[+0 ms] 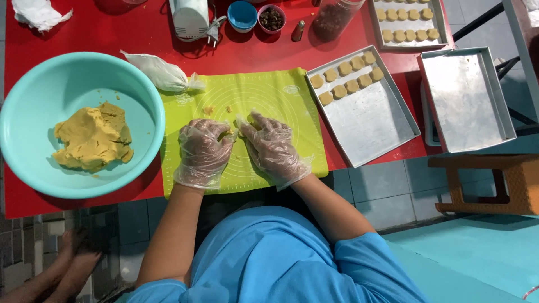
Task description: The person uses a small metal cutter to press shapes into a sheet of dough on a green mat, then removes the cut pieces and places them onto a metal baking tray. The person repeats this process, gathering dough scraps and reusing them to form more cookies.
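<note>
Both my hands wear clear plastic gloves and meet over a green silicone mat (281,101) on a red table (67,33). My left hand (203,151) and my right hand (272,147) pinch a small piece of yellow dough (231,134) between their fingertips; most of it is hidden by the fingers. A big lump of the same dough (92,137) lies in a turquoise bowl (33,95) to the left. To the right a metal tray (373,123) holds two short rows of shaped dough pieces (347,78) at its far end.
An empty metal tray (466,98) lies further right, and another tray with dough pieces (407,22) at the back. A knotted plastic bag (160,73), a white appliance (190,18), small bowls (242,14) and a jar (334,19) stand behind the mat. A wooden stool (494,179) stands at right.
</note>
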